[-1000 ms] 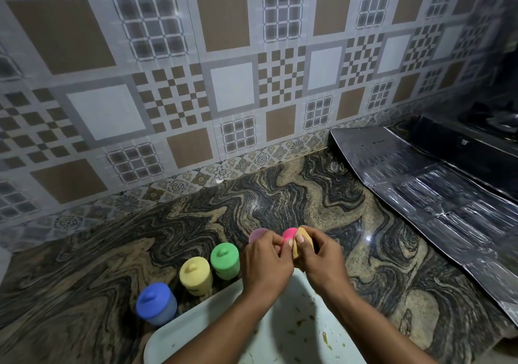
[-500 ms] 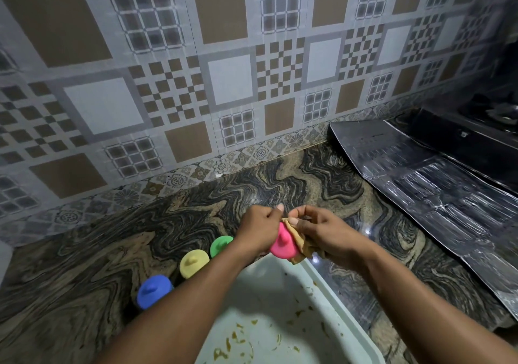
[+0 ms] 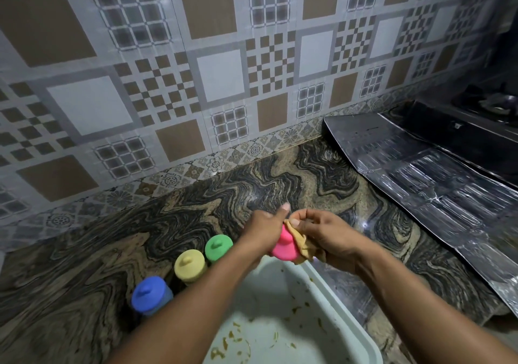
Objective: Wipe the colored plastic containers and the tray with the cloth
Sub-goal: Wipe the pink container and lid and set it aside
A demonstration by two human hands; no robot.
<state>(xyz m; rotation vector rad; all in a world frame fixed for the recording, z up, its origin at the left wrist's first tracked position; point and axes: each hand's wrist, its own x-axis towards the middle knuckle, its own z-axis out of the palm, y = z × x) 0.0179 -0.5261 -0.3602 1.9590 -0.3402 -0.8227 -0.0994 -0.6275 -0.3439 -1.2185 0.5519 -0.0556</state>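
Gripping pink container (image 3: 284, 247) in left hand (image 3: 266, 230); right hand (image 3: 325, 232) pinching cloth (image 3: 302, 242) against it.

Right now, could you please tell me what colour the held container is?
Bright pink: the round-lidded plastic container, clearest in the head view.

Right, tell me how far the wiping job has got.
Done: unclear; the blue container, yellow container and green container stand in a row on the countertop beside the tray, wiped or not I cannot tell. In hand: the left hand holds the pink container while the right hand presses the tan cloth against it. Left: the tray, with food scraps on it.
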